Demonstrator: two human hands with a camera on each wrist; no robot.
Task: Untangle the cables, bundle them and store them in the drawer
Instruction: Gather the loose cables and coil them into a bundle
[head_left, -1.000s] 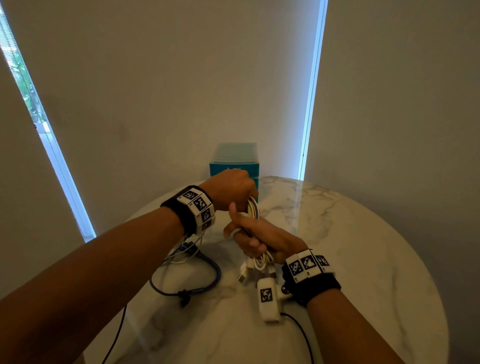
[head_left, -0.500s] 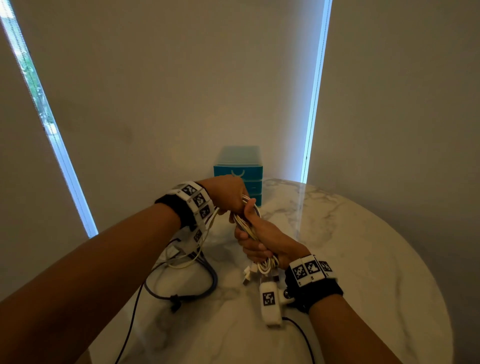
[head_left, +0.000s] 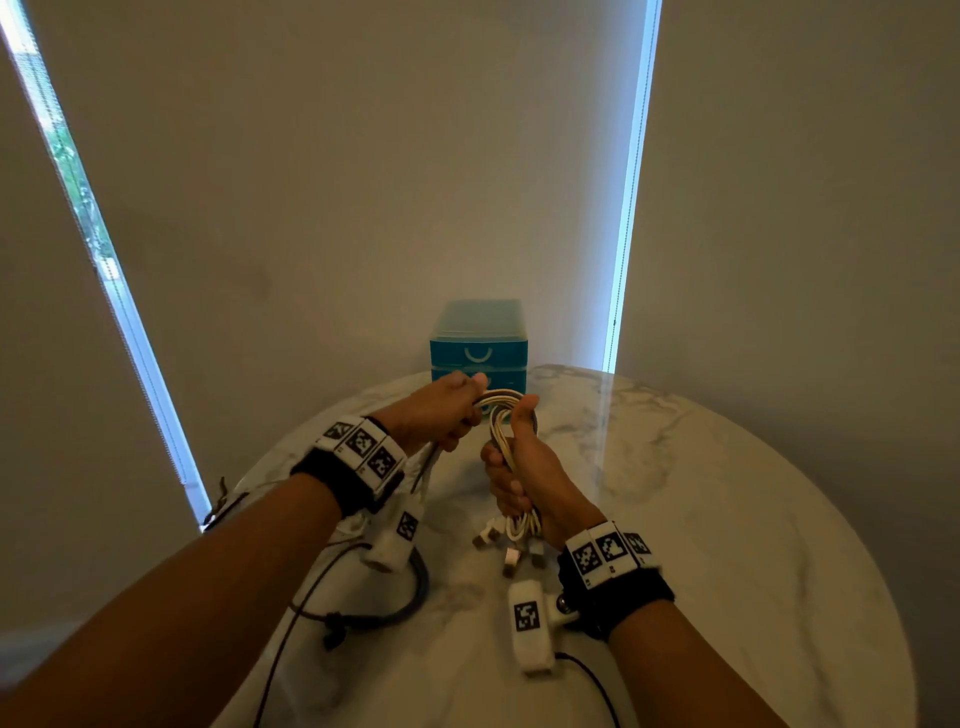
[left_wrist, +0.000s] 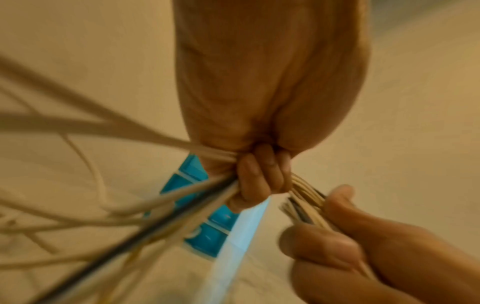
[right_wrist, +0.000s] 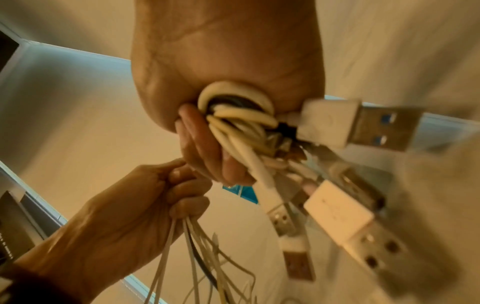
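Head view, nearest first: a dark thick cable loop (head_left: 410, 597) lies on the round white marble table (head_left: 727, 545) under the left forearm. Above the tabletop the right hand (head_left: 524, 478) is fisted around a bundle of white cables (head_left: 501, 441), thumb up, with white USB plugs (head_left: 511, 556) dangling below the fist. Just beyond, the left hand (head_left: 441, 410) grips the same bundle where it arches over, fingers curled tight, loose strands trailing down from its wrist side. Farthest, at the table's back edge, stands a small blue plastic drawer unit (head_left: 478, 348), its drawers closed.
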